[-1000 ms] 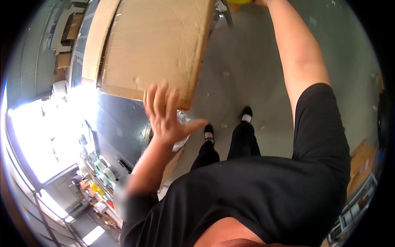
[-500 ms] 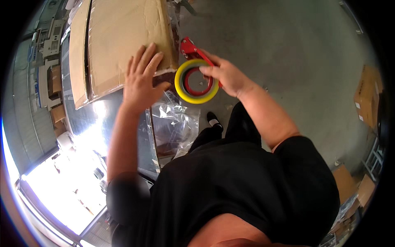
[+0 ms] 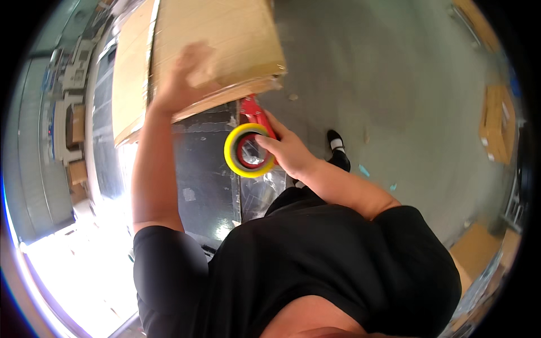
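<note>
A large brown cardboard box (image 3: 225,39) lies on the dark table at the upper left, with a taped seam running along its top. Over its near part is my left hand (image 3: 183,76), smeared by motion, its thumb and fingers apart and nothing in them. Whether it touches the cardboard I cannot tell. My right hand (image 3: 287,151) is closed round a red tape dispenser (image 3: 252,108) that carries a yellow-edged roll of tape (image 3: 233,151). The dispenser's head is close to the lower edge of the box.
The dark table top (image 3: 205,158) shows below the box, with clear plastic film (image 3: 265,194) at its near right corner. Grey floor (image 3: 389,101) lies to the right. Another carton (image 3: 496,124) stands at the far right, and cardboard pieces (image 3: 476,250) are at the lower right.
The box appears farther right, its near edge now tilted up to the right. My left hand has lifted or slid across it. The dispenser in my right hand has come lower and slightly left.
</note>
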The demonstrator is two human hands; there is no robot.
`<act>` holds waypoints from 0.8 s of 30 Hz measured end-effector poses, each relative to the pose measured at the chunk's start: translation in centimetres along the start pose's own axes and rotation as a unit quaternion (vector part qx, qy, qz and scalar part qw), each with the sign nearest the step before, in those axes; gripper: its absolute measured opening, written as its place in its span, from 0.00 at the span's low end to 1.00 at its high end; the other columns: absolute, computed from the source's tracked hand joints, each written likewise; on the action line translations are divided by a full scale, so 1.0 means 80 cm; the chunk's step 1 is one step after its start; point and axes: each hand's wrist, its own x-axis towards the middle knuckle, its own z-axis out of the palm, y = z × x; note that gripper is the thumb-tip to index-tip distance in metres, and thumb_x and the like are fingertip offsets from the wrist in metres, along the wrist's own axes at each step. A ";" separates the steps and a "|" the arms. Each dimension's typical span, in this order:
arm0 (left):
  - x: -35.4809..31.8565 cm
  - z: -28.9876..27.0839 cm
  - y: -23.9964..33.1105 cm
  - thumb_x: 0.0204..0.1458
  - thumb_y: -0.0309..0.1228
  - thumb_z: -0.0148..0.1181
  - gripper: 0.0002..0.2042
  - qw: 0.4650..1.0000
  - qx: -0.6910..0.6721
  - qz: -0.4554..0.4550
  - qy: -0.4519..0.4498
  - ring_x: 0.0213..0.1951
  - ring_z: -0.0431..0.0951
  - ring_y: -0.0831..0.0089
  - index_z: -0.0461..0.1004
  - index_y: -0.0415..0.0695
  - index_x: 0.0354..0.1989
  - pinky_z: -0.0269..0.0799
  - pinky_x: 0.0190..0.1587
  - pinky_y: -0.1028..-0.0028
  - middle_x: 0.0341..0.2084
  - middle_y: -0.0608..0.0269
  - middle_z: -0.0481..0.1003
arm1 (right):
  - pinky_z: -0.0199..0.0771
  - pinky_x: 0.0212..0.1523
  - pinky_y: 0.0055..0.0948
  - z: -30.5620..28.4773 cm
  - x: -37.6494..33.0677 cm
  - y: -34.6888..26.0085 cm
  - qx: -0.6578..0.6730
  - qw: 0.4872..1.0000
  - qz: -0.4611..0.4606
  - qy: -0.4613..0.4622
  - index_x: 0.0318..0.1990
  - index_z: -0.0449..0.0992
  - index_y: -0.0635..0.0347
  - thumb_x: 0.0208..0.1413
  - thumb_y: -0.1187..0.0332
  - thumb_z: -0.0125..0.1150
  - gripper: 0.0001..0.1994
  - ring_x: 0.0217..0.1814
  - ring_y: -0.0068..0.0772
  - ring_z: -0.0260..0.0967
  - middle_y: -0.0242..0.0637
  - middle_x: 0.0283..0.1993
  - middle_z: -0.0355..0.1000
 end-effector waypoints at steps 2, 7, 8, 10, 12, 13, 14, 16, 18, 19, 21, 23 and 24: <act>-0.065 -0.061 -0.072 0.49 0.38 0.71 0.34 0.957 0.062 -0.233 0.164 0.67 0.62 0.56 0.66 0.42 0.64 0.56 0.69 0.61 0.64 0.49 0.66 | 0.62 0.63 0.30 -0.001 -0.008 -0.003 0.066 0.997 0.024 0.032 0.73 0.51 0.61 0.62 0.70 0.58 0.35 0.62 0.28 0.63 0.39 0.63 0.65; -0.310 -0.168 -0.237 0.41 0.66 0.65 0.57 0.704 0.188 -0.674 0.120 0.69 0.59 0.48 0.55 0.29 0.68 0.56 0.69 0.59 0.65 0.35 0.60 | 0.57 0.68 0.29 0.014 -0.005 -0.004 0.008 0.999 0.038 0.031 0.74 0.48 0.65 0.62 0.73 0.56 0.35 0.68 0.28 0.58 0.41 0.69 0.59; -0.357 -0.174 -0.270 0.40 0.66 0.66 0.59 0.699 0.150 -0.688 0.128 0.69 0.59 0.48 0.54 0.25 0.67 0.56 0.69 0.60 0.65 0.33 0.60 | 0.56 0.68 0.30 0.020 -0.001 -0.003 0.010 0.999 0.036 0.023 0.73 0.47 0.65 0.62 0.73 0.56 0.35 0.69 0.29 0.57 0.41 0.69 0.59; -0.415 -0.174 -0.314 0.39 0.63 0.68 0.56 0.700 0.078 -0.696 0.141 0.67 0.62 0.49 0.57 0.26 0.66 0.57 0.68 0.60 0.64 0.35 0.62 | 0.56 0.69 0.31 0.023 0.004 -0.006 -0.004 1.000 0.027 0.010 0.74 0.46 0.67 0.62 0.73 0.55 0.35 0.69 0.29 0.57 0.42 0.70 0.58; -0.343 -0.080 -0.313 0.38 0.65 0.67 0.55 0.718 0.001 -0.680 0.148 0.66 0.64 0.49 0.61 0.31 0.65 0.59 0.66 0.60 0.62 0.37 0.66 | 0.54 0.70 0.31 0.002 0.001 -0.015 -0.061 0.996 0.014 0.061 0.74 0.46 0.67 0.62 0.74 0.55 0.35 0.70 0.30 0.57 0.42 0.70 0.58; -0.342 -0.080 -0.316 0.37 0.67 0.65 0.54 0.702 0.050 -0.690 0.168 0.65 0.65 0.48 0.63 0.32 0.65 0.60 0.66 0.60 0.61 0.37 0.67 | 0.54 0.70 0.31 -0.004 0.002 -0.015 -0.069 0.996 0.012 0.058 0.74 0.45 0.67 0.62 0.74 0.55 0.35 0.70 0.30 0.56 0.42 0.70 0.58; -0.391 -0.133 -0.341 0.37 0.69 0.64 0.55 0.696 0.090 -0.700 0.131 0.64 0.66 0.48 0.64 0.32 0.64 0.61 0.65 0.60 0.61 0.37 0.68 | 0.53 0.70 0.30 -0.002 0.003 -0.012 -0.066 0.997 -0.012 0.024 0.73 0.46 0.67 0.62 0.73 0.54 0.35 0.71 0.29 0.56 0.41 0.70 0.58; -0.390 -0.125 -0.351 0.35 0.70 0.63 0.57 0.691 0.045 -0.708 0.137 0.62 0.69 0.50 0.65 0.28 0.63 0.62 0.64 0.60 0.60 0.38 0.68 | 0.52 0.71 0.30 -0.006 0.001 -0.015 -0.099 0.994 -0.025 0.026 0.73 0.46 0.67 0.63 0.73 0.54 0.34 0.71 0.29 0.55 0.41 0.70 0.58; -0.412 -0.137 -0.356 0.35 0.71 0.63 0.57 0.693 0.013 -0.711 0.114 0.59 0.72 0.53 0.67 0.23 0.59 0.64 0.62 0.61 0.57 0.38 0.71 | 0.52 0.70 0.30 -0.004 0.003 -0.005 -0.123 0.992 -0.040 0.011 0.73 0.47 0.66 0.63 0.72 0.55 0.34 0.71 0.28 0.54 0.40 0.71 0.58; -0.417 -0.121 -0.350 0.41 0.68 0.63 0.49 0.702 0.006 -0.694 0.162 0.48 0.76 0.57 0.72 0.26 0.54 0.69 0.52 0.64 0.47 0.43 0.76 | 0.52 0.70 0.29 -0.006 0.004 0.003 -0.131 0.990 -0.047 0.016 0.73 0.48 0.66 0.63 0.71 0.56 0.34 0.72 0.28 0.54 0.40 0.71 0.58; -0.418 -0.097 -0.325 0.47 0.64 0.63 0.42 0.700 -0.040 -0.679 0.215 0.35 0.80 0.63 0.76 0.29 0.48 0.74 0.41 0.67 0.37 0.48 0.79 | 0.52 0.70 0.29 -0.010 0.010 0.002 -0.143 0.986 -0.074 0.038 0.73 0.48 0.65 0.64 0.70 0.56 0.34 0.72 0.28 0.54 0.40 0.71 0.58; -0.416 -0.082 -0.276 0.46 0.65 0.62 0.46 0.691 -0.131 -0.681 0.207 0.49 0.77 0.58 0.73 0.26 0.54 0.70 0.54 0.64 0.48 0.43 0.77 | 0.53 0.70 0.29 -0.017 0.017 -0.005 -0.139 0.984 -0.086 0.075 0.74 0.48 0.64 0.63 0.70 0.57 0.34 0.71 0.28 0.55 0.40 0.70 0.58; -0.413 -0.075 -0.246 0.47 0.65 0.61 0.45 0.672 -0.068 -0.714 0.182 0.50 0.77 0.56 0.72 0.27 0.55 0.70 0.55 0.64 0.48 0.42 0.77 | 0.53 0.69 0.29 -0.024 0.019 -0.012 -0.130 0.983 -0.083 0.098 0.74 0.49 0.62 0.63 0.70 0.57 0.34 0.70 0.28 0.56 0.40 0.70 0.59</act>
